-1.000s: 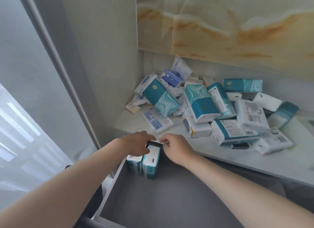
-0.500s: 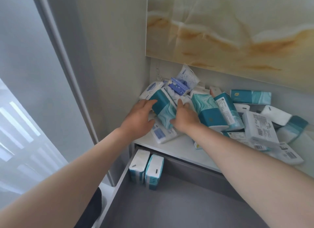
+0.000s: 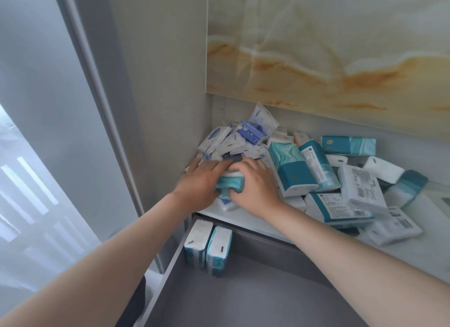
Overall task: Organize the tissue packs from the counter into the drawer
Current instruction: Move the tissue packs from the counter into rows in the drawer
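A heap of teal-and-white tissue packs (image 3: 294,171) covers the white counter (image 3: 414,251). At the heap's left end, my left hand (image 3: 197,183) and my right hand (image 3: 255,188) grip one teal marbled pack (image 3: 230,183) from both sides. My left fingers lie fairly straight along its left side; my right fingers curl over its top. Most of the pack is hidden between my hands. Below the counter, the grey drawer (image 3: 243,302) is pulled out, with two packs (image 3: 208,247) standing upright side by side in its back left corner.
Small white and blue pocket packs (image 3: 246,134) are piled in the corner against the grey wall. A marbled panel (image 3: 328,54) hangs above the counter. A tall pale door or window frame (image 3: 97,95) stands at the left.
Both hands left the two packs in the drawer, rose to the counter and closed in on the teal marbled pack, which has been pulled down toward the counter's front edge.
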A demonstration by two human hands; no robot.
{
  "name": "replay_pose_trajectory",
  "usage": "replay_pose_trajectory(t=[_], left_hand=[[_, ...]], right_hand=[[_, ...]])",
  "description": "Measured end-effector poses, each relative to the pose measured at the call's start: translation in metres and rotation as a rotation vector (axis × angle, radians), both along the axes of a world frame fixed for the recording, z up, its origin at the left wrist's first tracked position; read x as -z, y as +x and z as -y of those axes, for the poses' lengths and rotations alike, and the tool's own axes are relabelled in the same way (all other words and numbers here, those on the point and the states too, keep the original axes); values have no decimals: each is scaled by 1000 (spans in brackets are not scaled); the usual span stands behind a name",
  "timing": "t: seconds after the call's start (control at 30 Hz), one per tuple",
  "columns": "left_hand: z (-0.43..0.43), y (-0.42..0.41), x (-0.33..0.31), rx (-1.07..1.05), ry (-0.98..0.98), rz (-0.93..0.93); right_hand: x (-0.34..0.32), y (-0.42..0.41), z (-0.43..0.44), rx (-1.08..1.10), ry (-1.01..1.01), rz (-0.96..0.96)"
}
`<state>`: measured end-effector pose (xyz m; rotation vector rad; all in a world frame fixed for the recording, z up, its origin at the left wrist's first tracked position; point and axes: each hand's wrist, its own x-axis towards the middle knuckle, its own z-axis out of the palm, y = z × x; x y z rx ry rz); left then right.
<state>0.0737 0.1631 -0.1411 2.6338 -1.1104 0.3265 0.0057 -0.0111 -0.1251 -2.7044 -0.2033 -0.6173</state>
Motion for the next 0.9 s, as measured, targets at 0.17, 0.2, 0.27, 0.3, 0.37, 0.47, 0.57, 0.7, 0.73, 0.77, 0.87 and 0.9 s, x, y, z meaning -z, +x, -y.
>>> replay_pose_trajectory(t=[0.17, 0.2, 0.27, 0.3, 0.37, 0.47, 0.57, 0.7, 0.73, 0.77, 0.87, 0.9], left_hand=[[-2, -24, -14, 65, -147, -422], [-3, -30, -16, 65, -113, -505], [-3, -42, -15, 82, -23, -658], [-2, -48, -13, 90, 10, -722], [2, -60, -8, 93, 84, -795], [14, -78, 3, 101, 209, -768], [21, -84, 16, 104, 286, -736], [18, -82, 38, 84, 445, -652], [15, -82, 46, 78, 496, -648], [13, -81, 53, 68, 542, -655], [9, -80, 71, 48, 572, -631], [8, -80, 76, 43, 560, -609]], right_hand=[[-9, -31, 4, -8, 198, -235], [-12, -37, 5, -3, 246, -367], [-15, -48, 8, 3, 319, -597], [-16, -53, 11, 9, 317, -665], [-17, -60, 17, 30, 276, -757], [-17, -73, 24, 96, 223, -934], [-8, -83, 22, 203, 160, -1158], [25, -93, 11, 395, 115, -1158], [37, -95, 7, 428, 96, -1105], [51, -96, 4, 455, 97, -1054], [95, -94, -5, 579, 357, -967], [107, -93, -8, 627, 492, -953]])
